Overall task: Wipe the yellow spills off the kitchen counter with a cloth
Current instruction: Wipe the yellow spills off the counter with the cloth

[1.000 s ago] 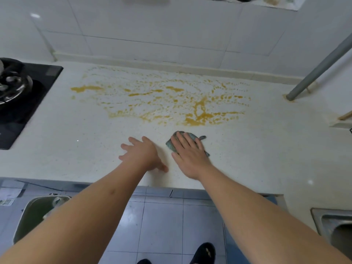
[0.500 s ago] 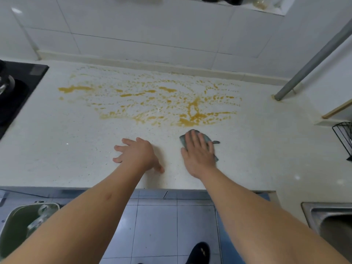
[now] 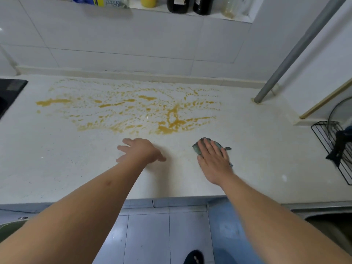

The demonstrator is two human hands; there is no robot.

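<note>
Pressing flat on the cloth (image 3: 213, 147) is the right hand (image 3: 214, 161), fingers straight and together, palm down; nothing is gripped, the cloth is only pinned to the counter (image 3: 57, 159). The cloth is grey-green, crumpled, mostly covered by the hand, with edges seen at 12 and 3 o'clock of the fingers. It lies just clear of the yellow spills (image 3: 133, 111), which are seen at 11 o'clock from it. The spills are spread in streaks and droplets across the middle of the counter, densest near their right end, and are not yet wiped. The left hand (image 3: 141, 151) is laid on bare counter at 9 o'clock of the cloth, well apart from it, fingers loosely spread, nothing held. A dark hob corner (image 3: 9, 92) is seen at 9 o'clock of the spills, a grey pole (image 3: 285, 61) at 2 o'clock, a black wire rack (image 3: 335, 147) at 3 o'clock of the cloth. Bottles (image 3: 178, 4) are lined on the ledge at 12 o'clock.
</note>
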